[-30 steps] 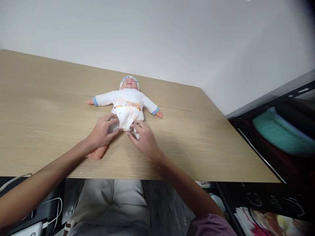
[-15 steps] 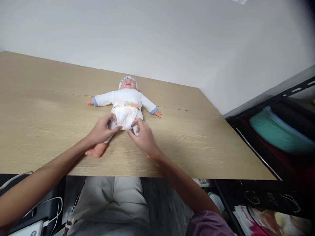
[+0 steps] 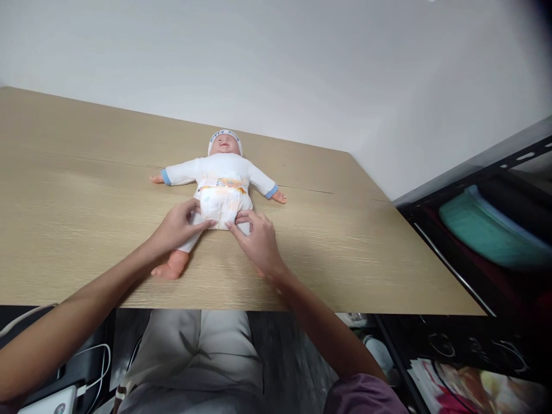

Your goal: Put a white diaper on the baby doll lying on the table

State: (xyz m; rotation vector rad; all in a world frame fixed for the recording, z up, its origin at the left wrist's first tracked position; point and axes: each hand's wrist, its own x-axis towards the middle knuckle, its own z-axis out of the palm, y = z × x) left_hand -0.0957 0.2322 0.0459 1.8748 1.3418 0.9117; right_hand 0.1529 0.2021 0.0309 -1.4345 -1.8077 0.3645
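Note:
A baby doll (image 3: pixel 225 165) lies on its back on the wooden table, arms spread, in a white suit with blue cuffs and a printed headband. Round its hips is a white diaper (image 3: pixel 221 204) with an orange and blue printed strip at the waist. My left hand (image 3: pixel 183 225) pinches the diaper's lower edge at the left leg opening, thumb across the front. My right hand (image 3: pixel 257 237) pinches the opposite leg edge, thumb and fingers curled on it. One bare doll foot (image 3: pixel 171 265) shows beneath my left wrist; the other leg is mostly hidden behind my right hand.
The table (image 3: pixel 366 259) ends at a front edge close to my lap. A white wall rises behind it. To the right stands a black rack (image 3: pixel 457 293) with a green item (image 3: pixel 491 230). Cables and a white device (image 3: pixel 49 402) sit below at the lower left.
My right hand has shifted slightly right and its fingers have closed in on the diaper's leg edge. The diaper's front looks a little flatter and wider at the bottom.

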